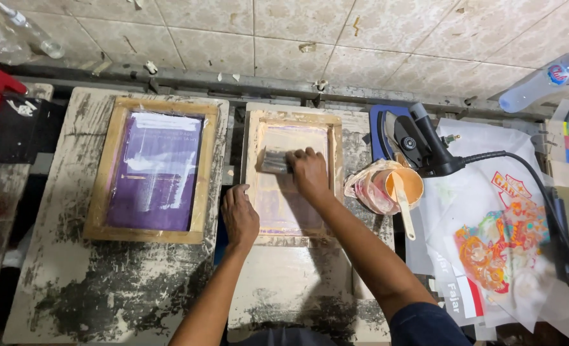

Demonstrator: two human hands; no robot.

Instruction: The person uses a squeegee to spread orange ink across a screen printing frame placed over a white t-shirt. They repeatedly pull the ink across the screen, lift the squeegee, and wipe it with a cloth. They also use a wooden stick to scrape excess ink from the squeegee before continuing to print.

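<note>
Item 1: my right hand [308, 172], fingers closed over the handle of a short grey squeegee [273, 161]. The blade sticks out to the left of that hand, long axis running left to right across the frame, and it rests on the mesh near the far end.

Item 2: pale wooden printing frame with a washed-out pinkish screen [294, 182], directly under the right hand. Its long axis runs away from me, so the squeegee lies crosswise to it, and most of the screen lies on the near side of the blade.

Item 3: my left hand [239, 216], flat and spread, palm down on the frame's near-left rail, gripping nothing. It sits nearer me than the right hand; the right is the one at the squeegee.

Item 4: second wooden frame with a purple screen [154, 170], well left of the left hand, untouched.

Item 5: orange ink cup wrapped in plastic, with a pale spatula standing in it [393, 187], just right of the right forearm.

Item 6: black heat gun with cable [425, 144], beyond the cup.

Item 7: printed transfer sheets in bright colours [496, 247], far right.
</note>
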